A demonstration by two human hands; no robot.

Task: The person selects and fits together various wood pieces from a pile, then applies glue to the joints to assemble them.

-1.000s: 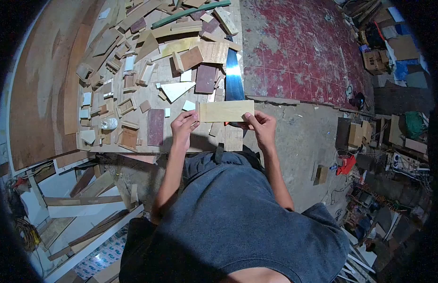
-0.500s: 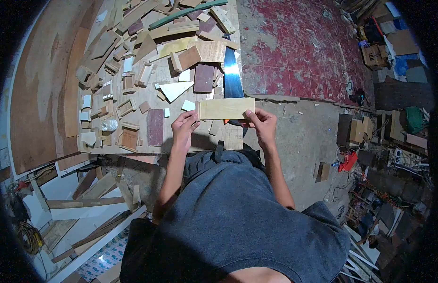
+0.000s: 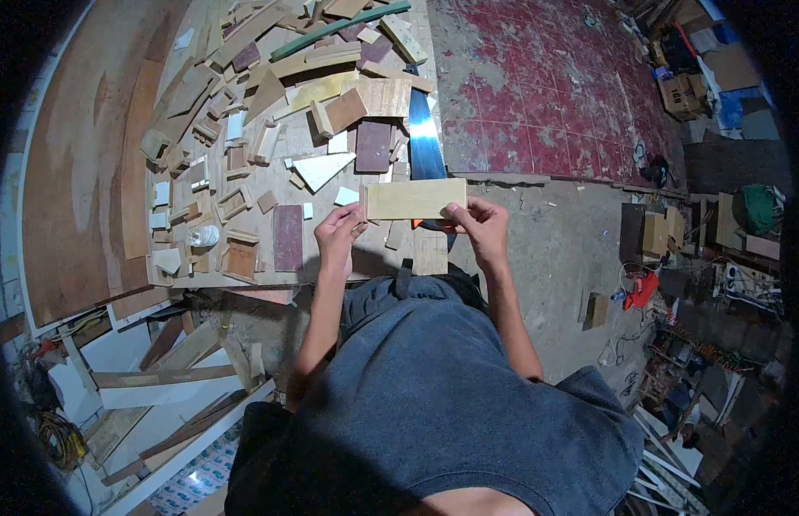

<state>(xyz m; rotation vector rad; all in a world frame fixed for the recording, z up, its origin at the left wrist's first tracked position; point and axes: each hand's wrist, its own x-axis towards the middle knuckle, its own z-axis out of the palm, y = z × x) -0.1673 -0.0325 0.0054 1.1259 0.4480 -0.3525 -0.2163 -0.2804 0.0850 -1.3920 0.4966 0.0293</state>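
A pale rectangular wooden board [image 3: 416, 199] is held level in front of my body, above the near edge of the workbench. My left hand [image 3: 339, 234] pinches its left end, where a narrow upright strip of wood shows along the edge. At the opposite end, my right hand [image 3: 481, 225] grips the lower corner, thumb on the face and fingers behind. Partly hidden beneath the board lies a handsaw [image 3: 425, 133], its blade shining and a bit of orange handle showing below.
Wood offcuts cover the workbench [image 3: 330, 273], among them a dark red block [image 3: 373, 145], a white triangular piece [image 3: 322, 169] and a green strip [image 3: 339, 30]. A clear plastic item [image 3: 203, 236] sits at the left. Scrap boards [image 3: 167, 378] lean below left; a red-tiled surface [image 3: 545, 86] lies beyond.
The board stays in both hands, almost unmoved. The view has shifted slightly, and the narrow strip at the board's left end now shows less.
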